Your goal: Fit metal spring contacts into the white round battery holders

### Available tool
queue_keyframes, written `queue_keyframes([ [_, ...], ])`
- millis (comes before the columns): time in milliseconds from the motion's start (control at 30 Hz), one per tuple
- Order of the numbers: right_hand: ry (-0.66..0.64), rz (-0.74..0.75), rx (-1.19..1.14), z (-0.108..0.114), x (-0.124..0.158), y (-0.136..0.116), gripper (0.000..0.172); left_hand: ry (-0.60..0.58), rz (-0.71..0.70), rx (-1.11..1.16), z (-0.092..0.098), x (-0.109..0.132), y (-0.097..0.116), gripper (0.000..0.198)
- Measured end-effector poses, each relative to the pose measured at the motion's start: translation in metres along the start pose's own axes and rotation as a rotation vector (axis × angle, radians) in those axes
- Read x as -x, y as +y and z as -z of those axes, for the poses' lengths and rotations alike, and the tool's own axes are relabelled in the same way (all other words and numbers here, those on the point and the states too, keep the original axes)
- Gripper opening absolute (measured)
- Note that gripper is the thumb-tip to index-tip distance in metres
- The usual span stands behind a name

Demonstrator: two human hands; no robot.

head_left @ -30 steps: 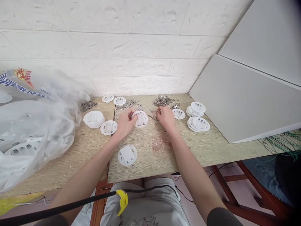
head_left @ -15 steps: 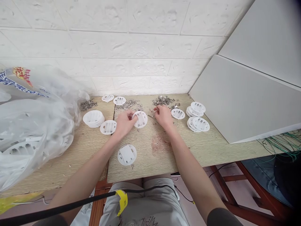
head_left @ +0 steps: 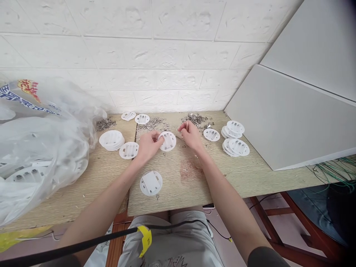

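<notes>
My left hand (head_left: pixel 150 145) is closed on the edge of a round white plastic battery holder (head_left: pixel 168 141), tilted up above the table, with small metal contacts showing in its slots. To its right, my right hand (head_left: pixel 191 134) has its fingers pinched together; whatever they hold, if anything, is too small to make out. A thin dark rod (head_left: pixel 181 139) lies by the right hand, partly covered by it. Just behind that hand is a pile of small metal clips (head_left: pixel 196 118). Nearer to my body lies another white disc (head_left: pixel 151 183), on the table.
A stack of white discs (head_left: pixel 111 140) stands at the left, more stacked discs (head_left: pixel 236 147) at the right. Flat metal pieces (head_left: pixel 155 125) lie scattered near the wall. A clear plastic bag (head_left: pixel 47 148) of discs fills the left side; grey panels (head_left: pixel 300 122) lean at the right.
My right hand has moved slightly left, away from the clip pile and nearer the held battery holder. The left hand keeps its hold on the holder.
</notes>
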State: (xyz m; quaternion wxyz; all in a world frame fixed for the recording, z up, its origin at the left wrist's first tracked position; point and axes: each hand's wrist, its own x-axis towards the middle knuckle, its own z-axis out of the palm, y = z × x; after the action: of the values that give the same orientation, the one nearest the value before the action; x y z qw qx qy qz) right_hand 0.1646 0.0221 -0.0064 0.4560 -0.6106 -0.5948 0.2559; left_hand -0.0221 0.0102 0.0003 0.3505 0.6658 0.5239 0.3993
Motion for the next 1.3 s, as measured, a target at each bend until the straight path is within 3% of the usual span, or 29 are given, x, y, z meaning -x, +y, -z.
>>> queue_keyframes([
  [133,-0.014,0.001,-0.145,-0.001,0.0,-0.001,0.021,0.001,0.001,0.005,0.0,0.0,0.001,0.016],
  [267,-0.088,0.074,-0.134,-0.001,0.006,-0.011,0.008,0.011,0.003,0.003,-0.001,0.0,0.0,0.017],
  [367,-0.209,0.15,-0.101,-0.002,0.011,-0.017,0.027,0.014,-0.006,0.011,-0.001,0.001,-0.001,0.018],
  [433,-0.257,0.179,-0.072,-0.003,0.013,-0.019,0.03,0.016,-0.006,0.016,-0.001,0.0,-0.002,0.019],
  [667,-0.215,0.143,-0.034,0.003,0.008,-0.016,0.023,0.027,-0.103,0.059,-0.003,0.002,0.001,0.028],
  [767,-0.107,0.085,0.041,0.018,0.001,-0.012,0.023,0.002,-0.106,0.066,-0.002,0.003,0.003,0.035],
  [867,0.131,-0.033,0.276,0.044,-0.004,-0.006,0.023,0.037,-0.063,0.071,0.0,0.003,0.004,0.033],
  [967,0.342,-0.243,0.474,0.071,-0.005,0.002,0.023,0.067,-0.031,0.071,0.001,0.002,0.004,0.027],
  [1100,0.409,-0.455,0.574,0.093,-0.001,0.009,0.019,0.067,-0.033,0.022,0.0,0.001,0.005,0.025],
  [1300,0.393,-0.55,0.609,0.096,0.002,0.013,0.019,0.053,-0.043,-0.006,-0.001,0.0,0.005,0.023],
])
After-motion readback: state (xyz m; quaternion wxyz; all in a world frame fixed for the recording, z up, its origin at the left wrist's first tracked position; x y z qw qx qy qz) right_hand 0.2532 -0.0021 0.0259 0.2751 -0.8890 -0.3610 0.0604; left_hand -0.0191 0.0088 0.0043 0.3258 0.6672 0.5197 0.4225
